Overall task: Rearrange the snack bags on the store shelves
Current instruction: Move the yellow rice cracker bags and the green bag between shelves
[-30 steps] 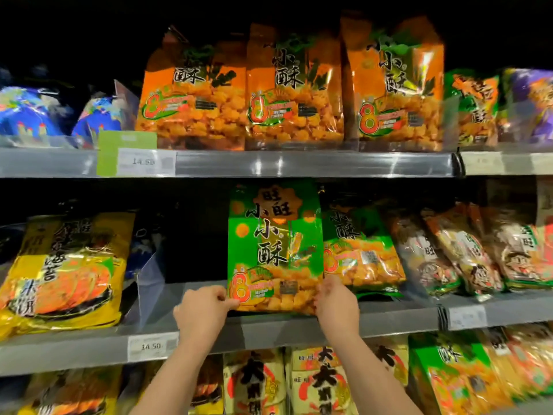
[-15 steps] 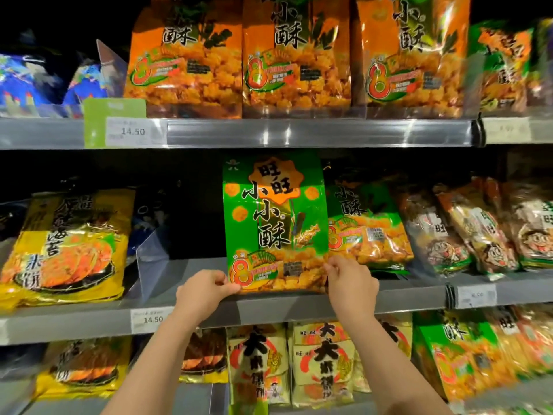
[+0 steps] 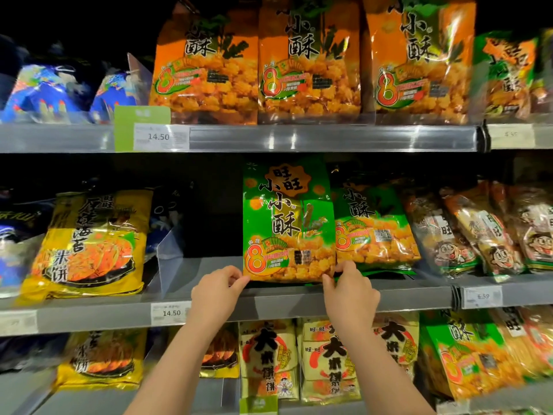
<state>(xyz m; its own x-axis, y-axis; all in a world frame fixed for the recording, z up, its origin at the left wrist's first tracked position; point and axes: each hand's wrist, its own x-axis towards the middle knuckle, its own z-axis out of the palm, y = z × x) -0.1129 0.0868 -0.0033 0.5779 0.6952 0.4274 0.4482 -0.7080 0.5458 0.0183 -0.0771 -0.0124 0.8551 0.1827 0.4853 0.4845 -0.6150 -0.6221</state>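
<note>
A green snack bag [image 3: 287, 220] stands upright on the middle shelf [image 3: 299, 304], near its front edge. My left hand [image 3: 217, 295] pinches its lower left corner and my right hand [image 3: 350, 290] pinches its lower right corner. Right behind it a second green bag [image 3: 374, 229] of the same kind leans back. Three orange bags [image 3: 308, 64] stand in a row on the shelf above.
A yellow rice-cracker bag [image 3: 89, 247] lies left of a clear divider [image 3: 169, 259], with dark open shelf between divider and green bag. Cartoon-face bags [image 3: 478, 235] fill the right. Blue bags [image 3: 51, 91] sit upper left. The bottom shelf holds more packs [image 3: 299, 360].
The green bag has been pushed a little further back and stands straighter on the shelf, both hands still at its lower corners. The view has shifted downward slightly.
</note>
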